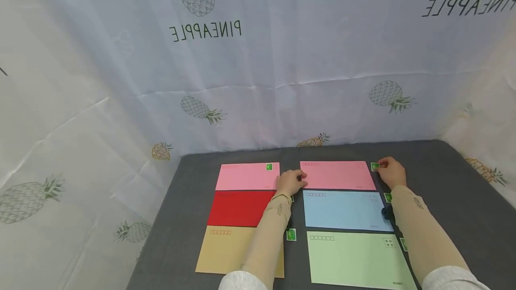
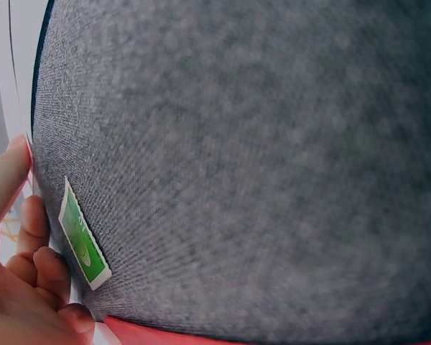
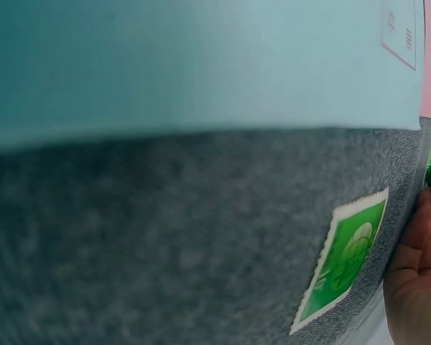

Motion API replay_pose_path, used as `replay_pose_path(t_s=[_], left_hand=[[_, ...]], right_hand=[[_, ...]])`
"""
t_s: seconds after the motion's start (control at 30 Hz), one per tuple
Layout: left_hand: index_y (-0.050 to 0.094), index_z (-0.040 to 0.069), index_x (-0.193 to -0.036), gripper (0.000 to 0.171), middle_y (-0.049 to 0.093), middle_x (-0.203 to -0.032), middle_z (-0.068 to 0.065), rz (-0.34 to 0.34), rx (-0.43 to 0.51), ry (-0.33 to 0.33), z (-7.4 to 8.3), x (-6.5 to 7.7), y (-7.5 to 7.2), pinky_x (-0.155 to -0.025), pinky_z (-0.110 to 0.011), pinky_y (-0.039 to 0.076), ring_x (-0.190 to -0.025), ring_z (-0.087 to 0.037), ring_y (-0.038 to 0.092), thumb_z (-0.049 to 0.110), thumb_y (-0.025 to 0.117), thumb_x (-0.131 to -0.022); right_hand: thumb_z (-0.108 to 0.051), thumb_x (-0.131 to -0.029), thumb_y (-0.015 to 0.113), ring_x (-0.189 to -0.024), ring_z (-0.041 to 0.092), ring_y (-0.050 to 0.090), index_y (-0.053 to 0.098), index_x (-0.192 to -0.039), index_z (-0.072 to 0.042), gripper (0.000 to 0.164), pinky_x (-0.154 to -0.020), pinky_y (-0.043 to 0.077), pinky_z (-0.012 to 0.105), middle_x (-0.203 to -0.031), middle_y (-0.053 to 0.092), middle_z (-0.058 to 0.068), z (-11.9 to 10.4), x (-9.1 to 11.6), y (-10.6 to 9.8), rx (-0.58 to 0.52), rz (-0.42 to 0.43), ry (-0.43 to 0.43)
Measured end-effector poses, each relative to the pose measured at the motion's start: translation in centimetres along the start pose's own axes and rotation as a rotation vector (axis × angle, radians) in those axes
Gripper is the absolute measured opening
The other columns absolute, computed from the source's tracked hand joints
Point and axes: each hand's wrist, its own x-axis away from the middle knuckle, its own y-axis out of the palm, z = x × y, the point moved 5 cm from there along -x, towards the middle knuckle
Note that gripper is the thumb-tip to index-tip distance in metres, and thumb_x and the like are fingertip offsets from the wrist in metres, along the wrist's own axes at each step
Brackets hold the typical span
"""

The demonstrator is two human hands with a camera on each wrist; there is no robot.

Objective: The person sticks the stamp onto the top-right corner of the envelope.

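Observation:
My left hand (image 1: 289, 183) rests its fingertips on the left edge of a pink envelope (image 1: 336, 176) at the back right. In the left wrist view, that hand's index finger reaches forward while the other fingers curl loosely, beside a green stamp (image 2: 85, 241) lying on the cloth. At the envelope's upper right corner my right hand (image 1: 392, 173) pinches a green stamp (image 1: 375, 167) with thumb and finger, just off the envelope's right edge. Nearer the right wrist another green stamp (image 3: 341, 259) lies flat beside the blue envelope (image 1: 342, 210).
A second pink envelope (image 1: 246, 177) bears a stamp (image 1: 269, 167). Below it lie a red envelope (image 1: 239, 208) and a tan envelope (image 1: 223, 252). A light green envelope (image 1: 354, 258) is front right. Loose stamps (image 1: 291, 235) sit on the grey cloth (image 1: 167, 236). A pineapple-print curtain (image 1: 262, 57) hangs behind.

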Motion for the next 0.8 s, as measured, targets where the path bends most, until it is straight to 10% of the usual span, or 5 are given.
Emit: replay_pose_path(t_s=[0.2,0.5,0.8], left_hand=[[0.069,0.030,-0.109,0.026,0.069,-0.104,0.006,0.009,-0.018,-0.005,-0.3,-0.2,0.3,-0.074,-0.030,0.039,-0.096,-0.016,0.061,0.035,0.068,-0.083],[0.068,0.030,-0.109,0.026,0.069,-0.104,0.006,-0.004,-0.006,-0.005,-0.3,-0.1,0.4,-0.074,-0.030,0.039,-0.097,-0.017,0.061,0.034,0.068,-0.083],[0.068,0.030,-0.108,0.025,0.069,-0.105,0.006,-0.018,-0.004,-0.001,-0.4,-0.2,0.3,-0.074,-0.030,0.039,-0.095,-0.016,0.061,0.035,0.068,-0.083]], right_hand=[[-0.011,-0.093,0.050,-0.095,0.041,0.052,0.054,-0.114,0.009,0.029,-0.076,0.044,0.047,-0.111,0.055,0.031,-0.3,-0.1,-0.1,-0.009,-0.005,-0.036],[-0.026,-0.096,0.047,-0.117,0.041,0.044,0.039,-0.137,0.003,0.051,-0.100,0.032,0.058,-0.133,0.044,0.029,0.6,-0.4,0.2,-0.271,-0.116,0.141],[-0.025,-0.095,0.048,-0.117,0.042,0.044,0.028,-0.140,0.005,0.058,-0.099,0.034,0.055,-0.133,0.043,0.032,-0.4,-0.8,0.9,-0.339,-0.142,0.070]])
